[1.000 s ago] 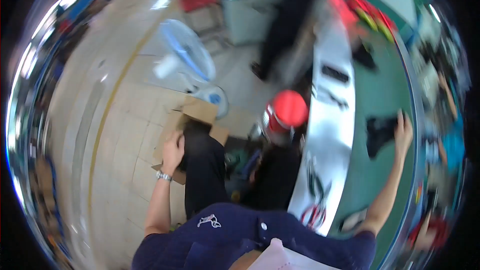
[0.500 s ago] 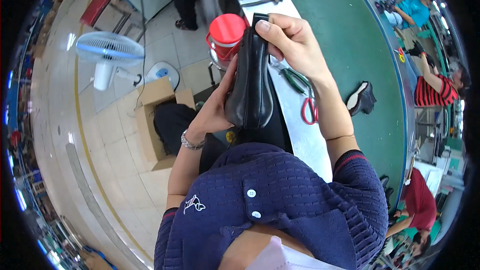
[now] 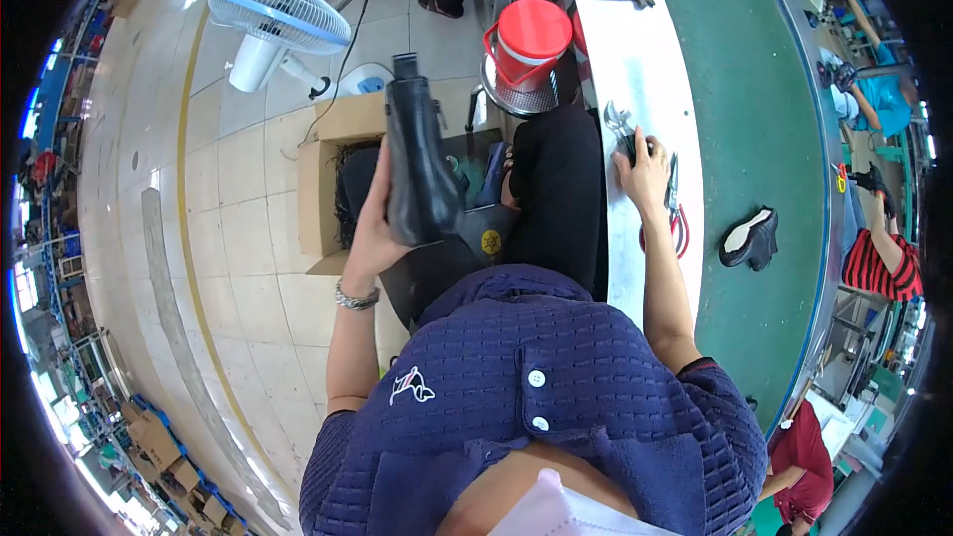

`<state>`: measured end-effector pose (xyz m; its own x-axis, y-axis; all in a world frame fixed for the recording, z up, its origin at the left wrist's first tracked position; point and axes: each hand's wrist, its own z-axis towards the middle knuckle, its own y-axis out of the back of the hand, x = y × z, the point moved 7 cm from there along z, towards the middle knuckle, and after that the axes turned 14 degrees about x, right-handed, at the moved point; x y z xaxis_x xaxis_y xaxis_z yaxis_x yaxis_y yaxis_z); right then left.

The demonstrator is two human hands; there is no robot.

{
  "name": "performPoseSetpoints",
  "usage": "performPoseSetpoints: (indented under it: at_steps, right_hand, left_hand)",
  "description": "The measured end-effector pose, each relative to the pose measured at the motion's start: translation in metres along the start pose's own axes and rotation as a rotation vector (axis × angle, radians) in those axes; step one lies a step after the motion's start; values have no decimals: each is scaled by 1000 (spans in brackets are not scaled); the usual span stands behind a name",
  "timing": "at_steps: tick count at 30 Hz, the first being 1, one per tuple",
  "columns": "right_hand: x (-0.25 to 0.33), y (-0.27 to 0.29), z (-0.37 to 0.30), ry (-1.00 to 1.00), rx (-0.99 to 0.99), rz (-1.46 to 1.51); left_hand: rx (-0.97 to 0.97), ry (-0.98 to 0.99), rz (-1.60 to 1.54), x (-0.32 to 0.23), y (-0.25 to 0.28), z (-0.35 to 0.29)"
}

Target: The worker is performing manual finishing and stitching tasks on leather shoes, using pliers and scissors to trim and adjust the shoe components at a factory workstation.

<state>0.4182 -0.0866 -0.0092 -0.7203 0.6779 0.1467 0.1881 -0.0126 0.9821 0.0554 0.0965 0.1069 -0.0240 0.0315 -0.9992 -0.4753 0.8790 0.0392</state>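
Left hand (image 3: 369, 228) raised, forearm upright, fingers closed in a grip. Right hand (image 3: 643, 161) extended forward, arm nearly straight, palm down, fingers curled.

1. The boot (image 3: 417, 174) is glossy black.
2. The bucket (image 3: 533, 35) is red, with a red handle.
3. The surface (image 3: 754, 109) is green, with a silver-grey metal strip along its near edge.
4. The fan (image 3: 273, 20) is white with pale blue blades.
5. The box (image 3: 323, 189) is plain brown cardboard.
6. The shirt (image 3: 556, 407) is dark blue with a woven check texture, white buttons and a small white emblem.
7. The floor (image 3: 238, 238) is cream tile with a yellow line.
8. The scissors (image 3: 678, 228) have red handles.
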Motion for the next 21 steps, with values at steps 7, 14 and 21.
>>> performPoseSetpoints:
  at_steps: [7, 14, 21]
  right_hand:
    - [-6, -1, 11, -87, 177, 352]
    - [85, 46, -30, -51, 633, 1452]
    - [202, 91, -76, 299, 1162, 1260]
  left_hand:
    - [-167, 607, -410, 77, 33, -72]
    - [-45, 645, -459, 68, -8, -33]
    - [-90, 451, -442, 73, -34, -3]
